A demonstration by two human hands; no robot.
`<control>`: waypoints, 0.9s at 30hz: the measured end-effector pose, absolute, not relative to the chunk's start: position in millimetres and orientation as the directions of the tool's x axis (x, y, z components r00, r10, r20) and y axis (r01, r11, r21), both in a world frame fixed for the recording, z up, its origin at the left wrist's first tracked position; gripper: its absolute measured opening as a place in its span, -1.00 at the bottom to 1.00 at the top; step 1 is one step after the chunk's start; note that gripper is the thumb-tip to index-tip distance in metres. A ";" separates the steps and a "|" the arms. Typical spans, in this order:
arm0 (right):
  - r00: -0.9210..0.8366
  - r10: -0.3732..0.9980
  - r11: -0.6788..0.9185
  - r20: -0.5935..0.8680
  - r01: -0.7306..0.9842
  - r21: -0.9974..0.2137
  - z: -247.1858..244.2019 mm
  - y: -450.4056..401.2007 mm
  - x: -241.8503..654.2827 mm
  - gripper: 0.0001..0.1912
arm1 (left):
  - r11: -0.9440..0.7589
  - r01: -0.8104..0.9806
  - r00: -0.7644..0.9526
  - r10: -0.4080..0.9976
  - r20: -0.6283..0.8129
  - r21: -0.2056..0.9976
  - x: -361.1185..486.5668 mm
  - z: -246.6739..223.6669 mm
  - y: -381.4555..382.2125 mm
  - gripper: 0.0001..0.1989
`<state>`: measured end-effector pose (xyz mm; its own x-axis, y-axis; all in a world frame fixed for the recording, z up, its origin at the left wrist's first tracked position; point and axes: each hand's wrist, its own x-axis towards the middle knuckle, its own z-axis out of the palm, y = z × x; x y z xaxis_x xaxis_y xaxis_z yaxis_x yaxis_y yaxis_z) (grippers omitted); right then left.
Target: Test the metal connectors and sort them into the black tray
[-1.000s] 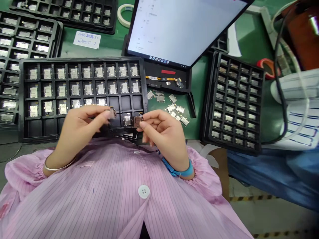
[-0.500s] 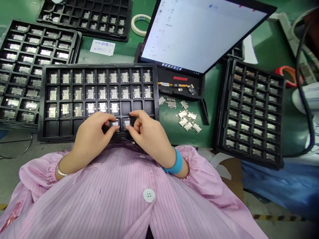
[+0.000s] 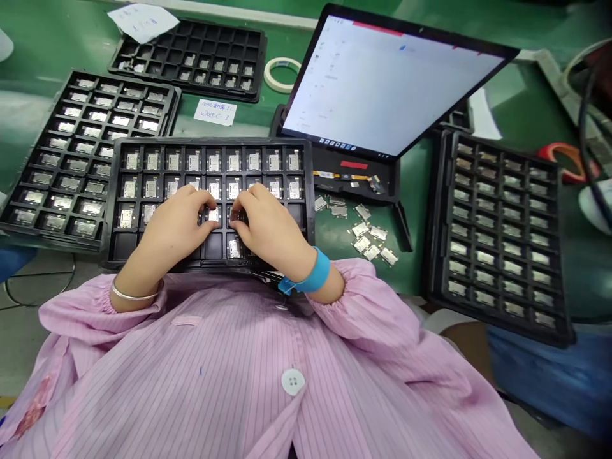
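- Green worktop (image 3: 415, 185) lies beneath the front tray (image 3: 210, 141).
- Left hand (image 3: 179, 220), over the front tray: thumb and forefinger slightly parted about a silvery module (image 3: 213, 215), third row (grip unclear).
- Right hand (image 3: 272, 223), one cell rightward: nearly pinched, hold unclear.
- Best touch edges only, module level.

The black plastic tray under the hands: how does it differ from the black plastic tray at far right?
The front black plastic tray lies lengthwise across the person's front; the right black plastic tray extends lengthwise away. The front tray is partly filled; the right tray looks full. The left hand and right hand are over the front tray, not the right tray. Both trays hold small silvery parts in rows.
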<state>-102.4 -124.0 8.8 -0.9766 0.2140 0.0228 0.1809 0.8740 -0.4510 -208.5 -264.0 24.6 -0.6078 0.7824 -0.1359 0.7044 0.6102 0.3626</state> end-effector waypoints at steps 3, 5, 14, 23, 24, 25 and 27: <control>-0.976 0.211 0.859 0.061 0.155 -0.488 9.4 -122.0 -100.9 -0.88 | 0.607 0.711 -0.609 0.784 -0.121 0.356 -207.0 23.1 -264.3 -0.80; -0.979 0.179 0.848 0.094 0.105 -0.519 9.6 -120.6 -100.0 -0.87 | 0.604 0.717 -0.608 0.786 -0.111 0.348 -206.2 23.7 -265.3 -0.82; -0.981 0.135 0.807 0.137 0.029 -0.590 13.4 -118.2 -88.3 -0.85 | 0.566 0.721 -0.604 0.796 -0.037 0.399 -202.2 23.7 -271.7 -0.87; -0.679 0.733 0.627 0.051 0.645 -0.437 17.3 -14.7 38.3 -0.82 | 0.510 0.738 -0.581 0.814 0.030 0.442 -167.3 40.2 -273.9 -0.84; -0.668 0.744 0.609 0.018 0.667 -0.429 10.7 -4.1 48.9 -0.81 | 0.475 0.744 -0.551 0.834 0.029 0.470 -161.1 40.4 -270.2 -0.84; -0.675 0.738 0.606 -0.002 0.665 -0.437 3.5 5.0 56.2 -0.78 | 0.432 0.748 -0.513 0.858 0.027 0.504 -154.8 39.9 -265.6 -0.84; -0.696 0.718 0.605 -0.020 0.638 -0.476 -9.6 18.7 62.3 -0.74 | 0.335 0.747 -0.417 0.909 0.013 0.575 -142.4 37.6 -254.3 -0.84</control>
